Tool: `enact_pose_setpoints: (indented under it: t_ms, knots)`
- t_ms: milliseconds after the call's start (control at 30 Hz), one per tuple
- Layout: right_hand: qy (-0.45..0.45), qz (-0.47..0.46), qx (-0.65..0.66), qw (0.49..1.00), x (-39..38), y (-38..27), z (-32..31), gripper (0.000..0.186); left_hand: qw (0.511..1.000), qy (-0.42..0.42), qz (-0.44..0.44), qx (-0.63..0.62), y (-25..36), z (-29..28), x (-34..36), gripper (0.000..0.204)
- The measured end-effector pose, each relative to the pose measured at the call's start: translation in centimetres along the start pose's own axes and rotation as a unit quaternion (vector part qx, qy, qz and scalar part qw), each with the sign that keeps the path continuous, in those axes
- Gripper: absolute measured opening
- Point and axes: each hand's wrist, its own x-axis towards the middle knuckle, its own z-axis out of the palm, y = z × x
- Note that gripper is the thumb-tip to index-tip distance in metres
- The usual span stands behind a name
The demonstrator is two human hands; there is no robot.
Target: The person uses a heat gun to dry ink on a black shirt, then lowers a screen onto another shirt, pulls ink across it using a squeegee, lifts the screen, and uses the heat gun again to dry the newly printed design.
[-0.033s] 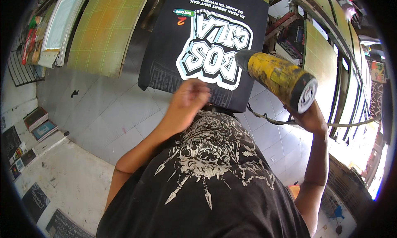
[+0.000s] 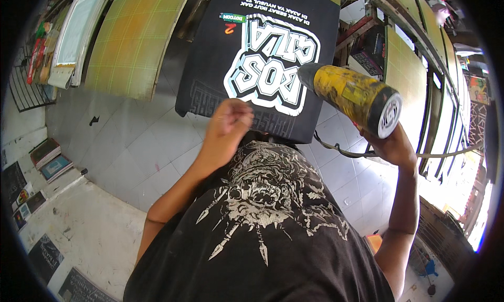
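I see the left hand [image 2: 228,124] left of centre, slightly further left than an instant ago, curled over the lower edge of the black printed cloth [image 2: 260,58] (blurred, so I can't tell whether it pinches anything). The cloth, upper centre, looks unmoved. Right of centre, the yellow-and-black heat gun [image 2: 352,96] has barely shifted, so I judge its aim across the cloth unchanged; the right hand [image 2: 394,147] grips it from below, well apart from the cloth.
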Motion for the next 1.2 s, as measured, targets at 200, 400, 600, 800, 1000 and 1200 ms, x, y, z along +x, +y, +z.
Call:
enact_pose_setpoints:
  t_ms: [200, 400, 600, 800, 1000, 1200]
  knots:
    - [-0.017, 0.07, 0.019, 0.997, 3.1, -5.5, -2.1, 0.044, 0.914, 0.174, 0.128, 0.344, -0.9, -8.3, 1.2, 0.032]
    - [0.027, 0.0, -0.025, 0.999, 7.8, -8.6, -3.0, 0.05, 0.831, 0.192, 0.195, 0.484, -1.6, -12.7, 3.9, 0.039]
    - [0.024, 0.027, -0.047, 0.998, 12.1, -10.7, -3.6, 0.06, 0.833, 0.182, 0.2, 0.483, -3.4, -13.9, 5.9, 0.041]
    - [0.039, -0.015, -0.116, 0.992, 15.7, -11.0, -4.3, 0.064, 0.829, 0.177, 0.205, 0.489, -4.2, -13.9, 6.7, 0.048]
    - [0.004, -0.038, -0.097, 0.995, 17.3, -13.8, -4.0, 0.069, 0.812, 0.178, 0.233, 0.506, -4.9, -14.0, 7.2, 0.056]
    - [-0.024, -0.026, -0.107, 0.994, 15.2, -13.3, -1.7, 0.061, 0.777, 0.181, 0.23, 0.558, -4.8, -13.1, 7.2, 0.053]
